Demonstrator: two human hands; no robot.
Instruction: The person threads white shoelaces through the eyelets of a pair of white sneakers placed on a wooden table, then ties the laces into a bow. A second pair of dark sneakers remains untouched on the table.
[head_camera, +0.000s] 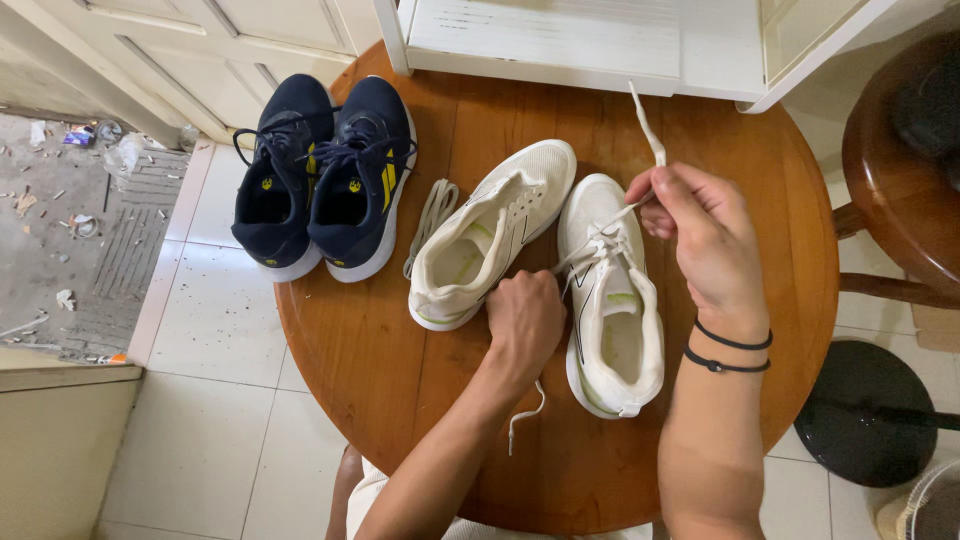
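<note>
Pinching a flat white shoelace (648, 135) between thumb and fingertips, the right hand (700, 235) pulls it up and away from the eyelets of a white mesh sneaker with pale green trim (612, 300), which lies on the round brown wooden worktop (420, 370). Closed into a fist, the left hand (524, 320) rests just left of that shoe, gripping the lace's other end, whose tip hangs below the wrist. A second white mesh sneaker (490, 235) lies further left, beside a loose grey lace (430, 215) and a pair of navy sneakers with yellow marks (325, 175).
</note>
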